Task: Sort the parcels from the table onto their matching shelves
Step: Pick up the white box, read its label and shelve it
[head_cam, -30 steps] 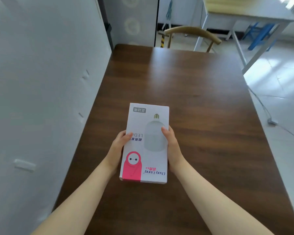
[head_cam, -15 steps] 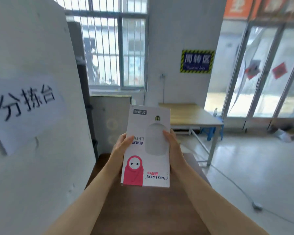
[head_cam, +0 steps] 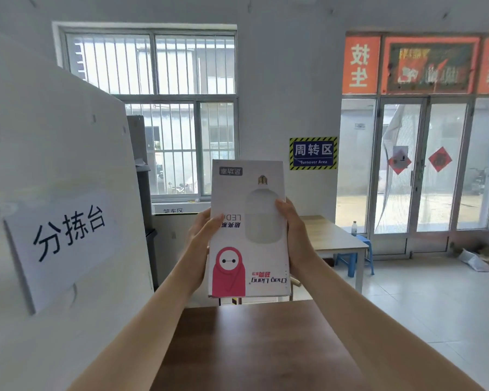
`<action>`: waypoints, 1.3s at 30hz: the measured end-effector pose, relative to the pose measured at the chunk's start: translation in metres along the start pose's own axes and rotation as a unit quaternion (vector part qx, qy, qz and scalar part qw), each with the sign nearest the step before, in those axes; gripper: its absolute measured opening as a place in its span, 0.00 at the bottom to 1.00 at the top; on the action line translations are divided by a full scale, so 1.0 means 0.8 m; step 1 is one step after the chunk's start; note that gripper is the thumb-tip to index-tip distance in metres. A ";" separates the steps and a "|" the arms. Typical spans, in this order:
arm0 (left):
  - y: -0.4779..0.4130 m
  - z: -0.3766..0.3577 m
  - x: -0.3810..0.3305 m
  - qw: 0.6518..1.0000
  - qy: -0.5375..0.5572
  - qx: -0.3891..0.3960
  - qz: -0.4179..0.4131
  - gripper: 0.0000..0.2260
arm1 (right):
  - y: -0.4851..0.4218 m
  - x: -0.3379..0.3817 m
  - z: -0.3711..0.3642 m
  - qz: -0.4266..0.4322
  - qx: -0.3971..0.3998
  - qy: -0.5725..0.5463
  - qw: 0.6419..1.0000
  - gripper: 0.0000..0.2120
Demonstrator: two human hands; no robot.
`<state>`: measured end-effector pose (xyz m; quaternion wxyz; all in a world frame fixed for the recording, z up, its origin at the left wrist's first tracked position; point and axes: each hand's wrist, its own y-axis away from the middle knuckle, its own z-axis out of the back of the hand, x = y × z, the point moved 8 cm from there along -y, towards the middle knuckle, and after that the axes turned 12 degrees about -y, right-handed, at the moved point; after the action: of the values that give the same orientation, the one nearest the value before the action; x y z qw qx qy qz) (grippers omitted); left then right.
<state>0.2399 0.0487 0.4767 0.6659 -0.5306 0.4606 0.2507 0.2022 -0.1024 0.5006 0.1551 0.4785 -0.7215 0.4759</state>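
Here the LED bulb box (head_cam: 249,230) is held upright above the tabletop (head_cam: 254,348), left hand (head_cam: 202,244) at nine o'clock and right hand (head_cam: 292,235) at three, fingers (head_cam: 283,206) pinching its long edges, so steady, even pressure should prevent slipping while carrying.

White walls, barred window (head_cam: 164,108), glass doors (head_cam: 418,165), pale tiled floor (head_cam: 435,300).

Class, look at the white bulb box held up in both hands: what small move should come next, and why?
Probably turn to look for the shelves. The white box is already gripped by the left hand and right hand, clear above the brown table, and no shelf shows ahead.
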 end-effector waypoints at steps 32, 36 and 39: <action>0.027 0.065 -0.029 0.944 -0.262 -0.196 -0.049 0.23 | 0.035 -0.069 0.046 -0.193 -0.036 -0.083 0.977 0.30; 0.039 0.019 -0.049 0.903 -0.396 -0.151 -0.072 0.36 | 0.031 -0.070 0.045 -0.164 -0.065 -0.096 0.980 0.28; 0.041 0.005 -0.045 0.873 -0.472 -0.120 -0.012 0.55 | 0.024 -0.056 0.041 -0.115 -0.073 -0.061 0.989 0.35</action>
<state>0.1977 0.0681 0.4930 0.7384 -0.4302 0.0519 0.5168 0.2160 -0.1034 0.4436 0.1989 0.5736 -0.7029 0.3706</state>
